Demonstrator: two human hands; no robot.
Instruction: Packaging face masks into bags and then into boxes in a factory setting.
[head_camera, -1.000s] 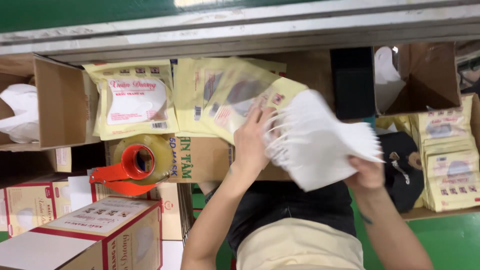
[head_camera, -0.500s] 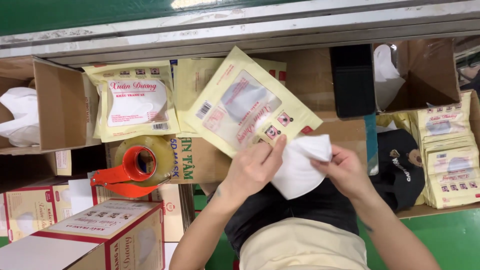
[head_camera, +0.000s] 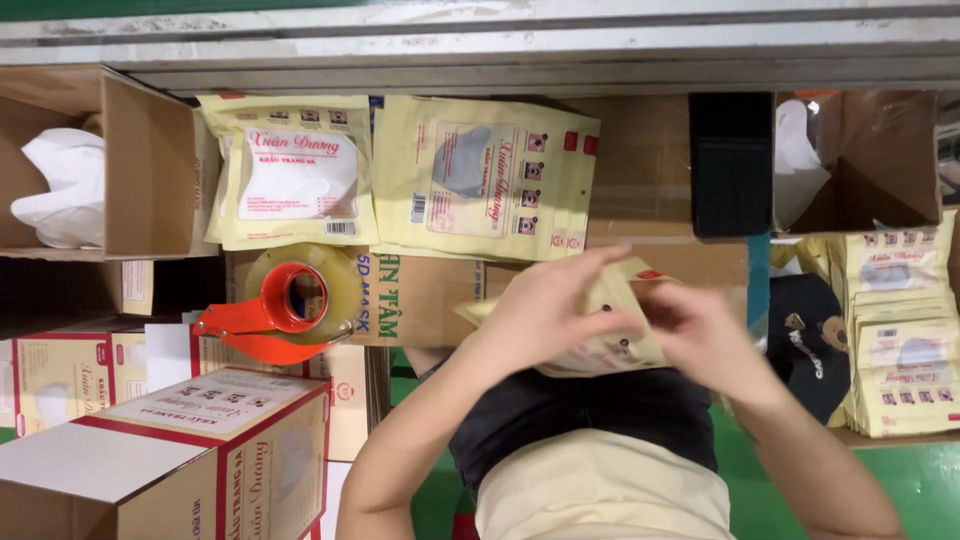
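— So what do the hands hold?
— Both the left hand (head_camera: 545, 310) and the right hand (head_camera: 705, 335) grip one yellow mask pouch (head_camera: 615, 330) above the lap.
— And the boxes?
— White masks (head_camera: 60, 190) sit in the left cardboard box (head_camera: 145, 170); a white bag (head_camera: 798, 155) sits in the right box (head_camera: 880, 160).

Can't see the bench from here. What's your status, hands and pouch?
Left hand and right hand both gripping yellow mask pouch. Nothing blocking them.
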